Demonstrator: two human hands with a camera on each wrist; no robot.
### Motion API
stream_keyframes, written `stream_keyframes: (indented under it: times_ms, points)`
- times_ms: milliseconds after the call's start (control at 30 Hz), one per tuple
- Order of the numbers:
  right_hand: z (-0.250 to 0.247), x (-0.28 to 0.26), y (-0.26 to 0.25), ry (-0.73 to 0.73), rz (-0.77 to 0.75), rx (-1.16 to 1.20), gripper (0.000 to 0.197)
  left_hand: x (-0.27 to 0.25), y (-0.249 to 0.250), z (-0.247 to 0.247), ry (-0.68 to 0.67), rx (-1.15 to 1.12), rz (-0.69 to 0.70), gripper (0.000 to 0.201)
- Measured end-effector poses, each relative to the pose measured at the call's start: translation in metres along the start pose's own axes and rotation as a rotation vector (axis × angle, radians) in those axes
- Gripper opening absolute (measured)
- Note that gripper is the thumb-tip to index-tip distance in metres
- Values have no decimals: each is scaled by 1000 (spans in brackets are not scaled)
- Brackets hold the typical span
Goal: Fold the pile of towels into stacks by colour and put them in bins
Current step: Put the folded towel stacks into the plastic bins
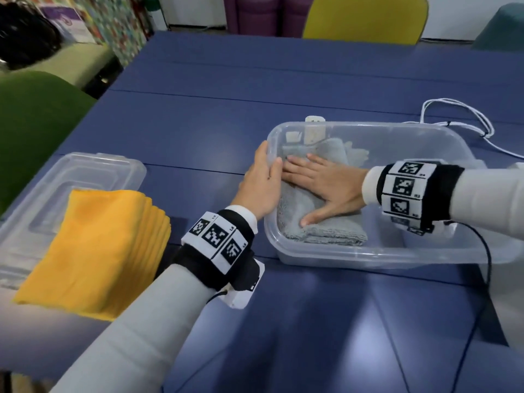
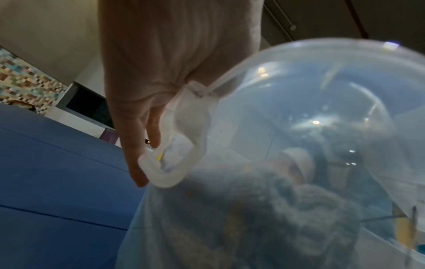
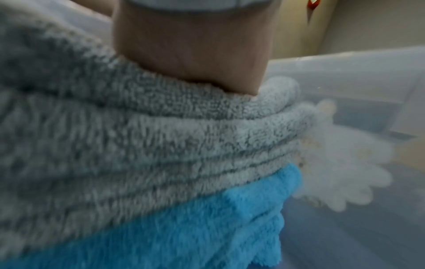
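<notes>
A clear plastic bin (image 1: 368, 255) stands on the blue table (image 1: 212, 109) at centre right. Folded grey towels (image 1: 326, 232) lie inside it at the left end. My right hand (image 1: 326, 182) lies flat on them, fingers straight and spread. My left hand (image 1: 259, 182) holds the bin's left rim, thumb hooked over the edge. In the left wrist view my left hand (image 2: 161, 54) is against the bin's rim handle (image 2: 184, 127). The right wrist view shows my right hand (image 3: 188, 49) on the grey towels (image 3: 161, 136), which lie over blue towels (image 3: 207, 227). A folded yellow stack (image 1: 93, 251) sits at left.
The yellow stack rests on a clear lid or shallow bin (image 1: 93, 171) at the table's left edge. A white cable (image 1: 459, 109) loops behind the bin, and a small white object (image 1: 314, 119) stands at its far rim. Green (image 1: 34, 109) and yellow (image 1: 365, 18) chairs surround the table.
</notes>
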State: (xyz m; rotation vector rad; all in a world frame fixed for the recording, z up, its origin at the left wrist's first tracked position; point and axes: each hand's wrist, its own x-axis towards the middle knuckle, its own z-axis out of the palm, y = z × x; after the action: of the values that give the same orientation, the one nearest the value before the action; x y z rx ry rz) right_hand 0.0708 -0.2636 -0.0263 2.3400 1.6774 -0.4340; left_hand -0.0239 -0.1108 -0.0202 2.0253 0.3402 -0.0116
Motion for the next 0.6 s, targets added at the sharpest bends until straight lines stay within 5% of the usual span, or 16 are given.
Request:
stream_keyframes:
  times_ms: [100,400,600]
  points:
    - [-20,-17,14,65,7,-30,119,2,-1,0,13,1,0,52]
    - [15,-9,23,-37,52,-1,115,0,0,1,39,-10,7,49]
    - [-36,-31,14,-38,106,-88,125,-4,7,-4,-36,8,-29,53]
